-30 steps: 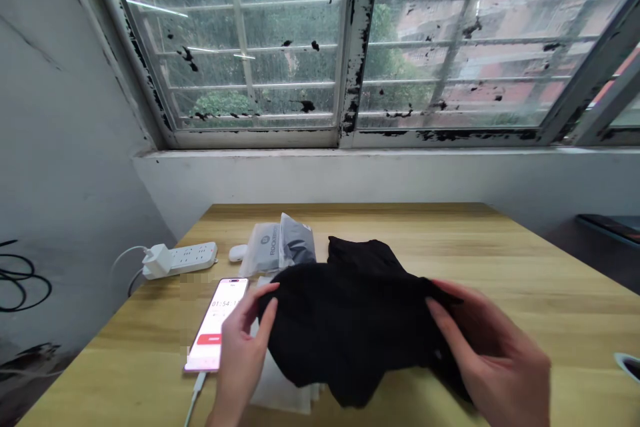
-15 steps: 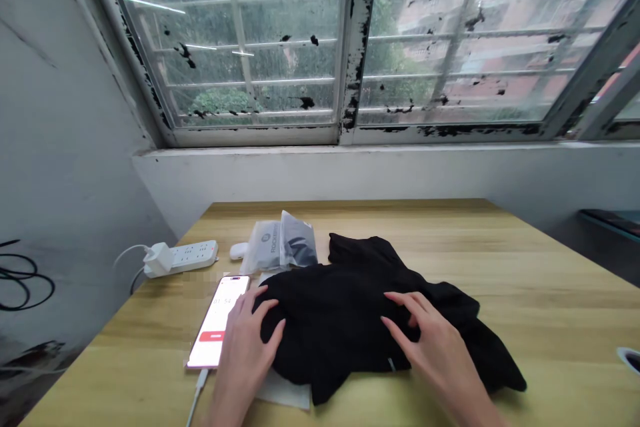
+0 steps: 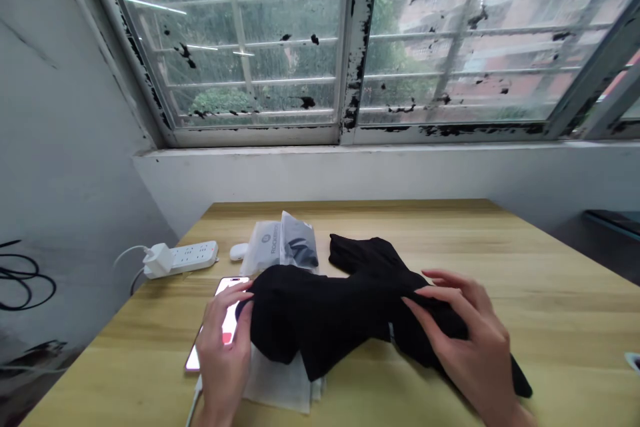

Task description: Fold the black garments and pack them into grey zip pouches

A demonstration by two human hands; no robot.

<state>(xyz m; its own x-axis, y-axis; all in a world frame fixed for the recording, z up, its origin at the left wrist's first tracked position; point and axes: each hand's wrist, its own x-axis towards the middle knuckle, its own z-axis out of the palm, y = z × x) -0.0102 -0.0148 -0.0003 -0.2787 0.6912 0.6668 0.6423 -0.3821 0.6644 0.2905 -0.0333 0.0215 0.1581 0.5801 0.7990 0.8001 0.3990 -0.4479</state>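
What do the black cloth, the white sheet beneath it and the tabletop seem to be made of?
The black cloth looks like soft matte fabric, bunching in folds. The white sheet looks matte, paper or nonwoven fabric, hard to tell. The tabletop looks like wood or laminate, with visible grain.

The left hand (image 3: 223, 340) now covers the phone (image 3: 233, 285), and the black garment (image 3: 320, 313) has narrowed, baring more white paper (image 3: 280, 383).
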